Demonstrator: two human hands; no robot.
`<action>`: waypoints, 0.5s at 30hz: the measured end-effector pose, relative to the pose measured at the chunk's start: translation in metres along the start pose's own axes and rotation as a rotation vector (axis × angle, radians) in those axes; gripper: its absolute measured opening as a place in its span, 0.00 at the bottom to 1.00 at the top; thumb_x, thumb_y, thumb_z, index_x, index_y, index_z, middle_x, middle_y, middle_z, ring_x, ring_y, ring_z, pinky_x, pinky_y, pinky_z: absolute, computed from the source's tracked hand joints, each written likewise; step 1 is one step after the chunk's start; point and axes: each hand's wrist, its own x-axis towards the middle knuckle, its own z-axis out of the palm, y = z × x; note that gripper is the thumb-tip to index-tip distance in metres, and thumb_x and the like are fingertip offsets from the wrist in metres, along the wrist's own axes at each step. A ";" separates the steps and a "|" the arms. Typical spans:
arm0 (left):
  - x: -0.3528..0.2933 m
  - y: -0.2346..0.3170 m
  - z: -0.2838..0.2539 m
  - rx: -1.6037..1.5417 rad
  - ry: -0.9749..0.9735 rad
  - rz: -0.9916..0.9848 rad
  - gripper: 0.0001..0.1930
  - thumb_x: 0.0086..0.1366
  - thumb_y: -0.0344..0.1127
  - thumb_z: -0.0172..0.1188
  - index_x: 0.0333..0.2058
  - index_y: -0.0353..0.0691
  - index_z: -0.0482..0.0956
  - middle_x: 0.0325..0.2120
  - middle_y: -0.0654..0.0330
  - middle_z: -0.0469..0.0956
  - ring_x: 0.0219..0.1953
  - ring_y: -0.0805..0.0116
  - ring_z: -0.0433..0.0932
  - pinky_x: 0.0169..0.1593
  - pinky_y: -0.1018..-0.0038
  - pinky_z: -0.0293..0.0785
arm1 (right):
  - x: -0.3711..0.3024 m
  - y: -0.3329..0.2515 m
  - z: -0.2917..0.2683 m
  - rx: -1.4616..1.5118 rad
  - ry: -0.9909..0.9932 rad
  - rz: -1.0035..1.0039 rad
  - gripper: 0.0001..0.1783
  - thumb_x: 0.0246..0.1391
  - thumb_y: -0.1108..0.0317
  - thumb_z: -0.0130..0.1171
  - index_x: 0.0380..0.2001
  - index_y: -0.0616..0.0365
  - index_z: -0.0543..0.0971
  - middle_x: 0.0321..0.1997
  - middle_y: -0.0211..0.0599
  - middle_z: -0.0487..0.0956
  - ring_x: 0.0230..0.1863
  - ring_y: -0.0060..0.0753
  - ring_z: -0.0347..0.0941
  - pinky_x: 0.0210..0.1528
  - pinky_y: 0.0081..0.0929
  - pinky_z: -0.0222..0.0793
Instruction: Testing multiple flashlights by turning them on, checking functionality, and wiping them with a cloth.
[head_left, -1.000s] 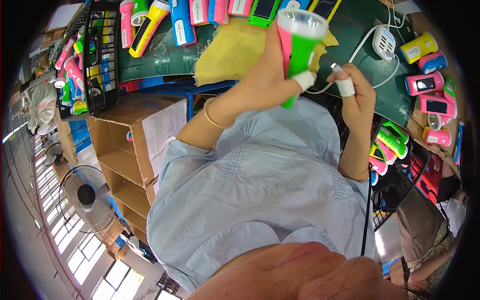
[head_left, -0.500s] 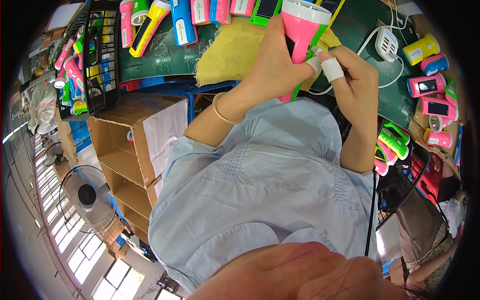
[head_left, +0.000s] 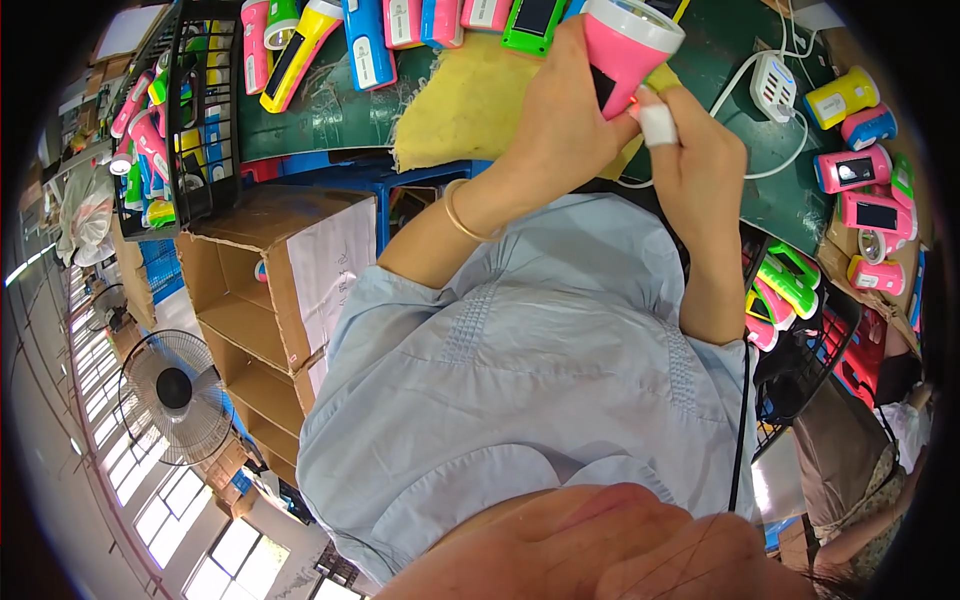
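Note:
My left hand (head_left: 565, 115) is wrapped round a pink flashlight (head_left: 622, 60) with a white head and a dark panel on its body. The flashlight is tilted, its lens end pointing up and away from me. My right hand (head_left: 690, 140) pinches at the flashlight's side, white tape round one finger. Whatever sits between those fingertips is hidden. A small red glow (head_left: 634, 100) shows where the fingers meet the flashlight. Below both hands a yellow cloth (head_left: 450, 110) lies on the green table (head_left: 310, 118).
Several coloured flashlights (head_left: 370, 45) line the table's far side. A white USB charging hub (head_left: 773, 88) with white cables lies right of my hands, more flashlights (head_left: 868, 213) beyond it. At left stand a black basket (head_left: 205, 205) of flashlights, a cardboard shelf box (head_left: 240, 220) and a fan (head_left: 173, 388).
The flashlight has moved slightly right and tipped, hiding its green side and lower end. My right fingers have closed in on its side, covering a small white tip seen before. The red glow has appeared.

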 end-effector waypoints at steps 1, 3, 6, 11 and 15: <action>0.002 -0.002 -0.002 -0.004 -0.004 -0.014 0.28 0.54 0.41 0.62 0.47 0.31 0.61 0.37 0.50 0.70 0.35 0.58 0.74 0.36 0.69 0.72 | -0.007 0.000 -0.007 0.120 0.059 0.008 0.07 0.50 0.68 0.56 0.25 0.59 0.74 0.18 0.37 0.72 0.18 0.39 0.68 0.19 0.26 0.62; 0.027 -0.005 -0.009 -0.277 0.041 -0.162 0.23 0.59 0.36 0.58 0.48 0.29 0.61 0.36 0.54 0.71 0.34 0.62 0.73 0.37 0.74 0.71 | -0.015 0.007 -0.016 0.432 0.326 -0.047 0.06 0.51 0.69 0.54 0.30 0.60 0.76 0.19 0.30 0.74 0.17 0.22 0.66 0.20 0.19 0.61; 0.028 -0.018 -0.021 -1.126 -0.106 -0.583 0.17 0.62 0.37 0.54 0.47 0.36 0.65 0.33 0.57 0.73 0.35 0.67 0.74 0.39 0.73 0.73 | -0.012 0.007 -0.042 0.378 0.164 0.271 0.15 0.52 0.78 0.43 0.40 0.59 0.77 0.24 0.31 0.76 0.21 0.13 0.64 0.25 0.14 0.61; 0.020 -0.015 -0.007 -1.299 -0.092 -0.514 0.25 0.63 0.50 0.51 0.52 0.40 0.62 0.43 0.59 0.70 0.42 0.66 0.73 0.45 0.68 0.73 | -0.012 0.031 0.004 1.111 -0.301 0.406 0.19 0.54 0.66 0.52 0.48 0.67 0.71 0.36 0.30 0.76 0.34 0.17 0.69 0.37 0.17 0.64; 0.020 -0.019 -0.010 -1.295 -0.247 -0.349 0.18 0.63 0.42 0.51 0.44 0.32 0.64 0.36 0.52 0.73 0.39 0.60 0.76 0.42 0.65 0.76 | -0.015 0.010 0.017 0.822 -0.123 0.385 0.21 0.44 0.69 0.63 0.42 0.65 0.71 0.35 0.35 0.75 0.32 0.27 0.72 0.34 0.21 0.68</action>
